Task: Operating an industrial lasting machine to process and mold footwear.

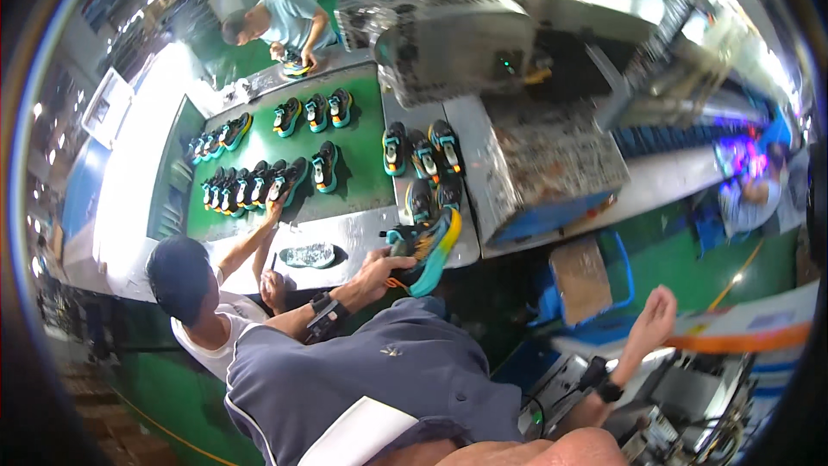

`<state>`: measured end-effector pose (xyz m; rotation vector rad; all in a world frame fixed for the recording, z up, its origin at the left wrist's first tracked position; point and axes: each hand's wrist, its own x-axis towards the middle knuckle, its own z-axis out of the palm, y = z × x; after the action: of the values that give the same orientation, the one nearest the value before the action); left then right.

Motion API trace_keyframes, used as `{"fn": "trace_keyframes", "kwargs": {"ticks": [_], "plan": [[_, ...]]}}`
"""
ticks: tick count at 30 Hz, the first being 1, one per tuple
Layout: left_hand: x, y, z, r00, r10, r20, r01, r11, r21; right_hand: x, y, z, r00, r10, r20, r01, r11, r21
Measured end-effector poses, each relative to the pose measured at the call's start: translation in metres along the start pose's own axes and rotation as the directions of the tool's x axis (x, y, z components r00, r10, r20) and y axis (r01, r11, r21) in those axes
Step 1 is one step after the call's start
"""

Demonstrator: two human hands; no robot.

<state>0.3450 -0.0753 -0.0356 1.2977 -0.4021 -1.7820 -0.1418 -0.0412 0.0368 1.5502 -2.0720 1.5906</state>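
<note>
My left hand [379, 274] grips a sneaker [424, 252] by its heel end, above the near edge of the metal table. The sneaker is dark with orange details, and its thick sole runs from turquoise to yellow. Just beyond it, several similar sneakers [423, 155] stand in a group on the metal surface. Out to the right, away from the table, my right hand [655, 318] is raised with loosely curved fingers and nothing visible in it. Dark bands circle both my wrists.
A green conveyor belt [362, 181] carries rows of sneakers. Close on my left, a co-worker [203, 293] reaches over it; another [293, 22] handles a shoe at the far end. A shoe-shaped piece [308, 255] lies on the metal edge. A machine [552, 160] and blue-framed stool [582, 280] stand right.
</note>
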Motion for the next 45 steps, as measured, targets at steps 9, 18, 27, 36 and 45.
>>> {"fn": "trace_keyframes", "kwargs": {"ticks": [9, 18, 27, 36, 45], "plan": [[0.229, 0.118, -0.155, 0.931, 0.229, -0.285, -0.222, 0.973, 0.056, 0.300, -0.309, 0.271, 0.649, -0.477, 0.593, 0.531, 0.842, 0.096], [0.482, 0.238, -0.239, 0.722, 0.524, -0.452, -0.304, 0.827, 0.473, 0.401, -0.417, 0.540, 0.490, -0.221, 0.843, 0.528, 0.845, -0.085], [0.460, 0.180, -0.212, 0.562, 0.810, -0.167, -0.391, 0.438, 0.810, 0.341, -0.467, 0.643, 0.518, -0.455, 0.724, 0.517, 0.841, 0.159], [0.236, 0.116, -0.055, 0.938, 0.201, 0.283, -0.250, 0.956, 0.151, 0.346, -0.454, 0.475, 0.535, -0.711, 0.456, 0.599, 0.700, 0.388], [0.110, 0.156, 0.150, 0.084, -0.029, 0.996, 0.231, 0.973, 0.009, 0.182, -0.314, 0.137, 0.628, -0.560, 0.541, 0.440, 0.829, 0.346]]}}
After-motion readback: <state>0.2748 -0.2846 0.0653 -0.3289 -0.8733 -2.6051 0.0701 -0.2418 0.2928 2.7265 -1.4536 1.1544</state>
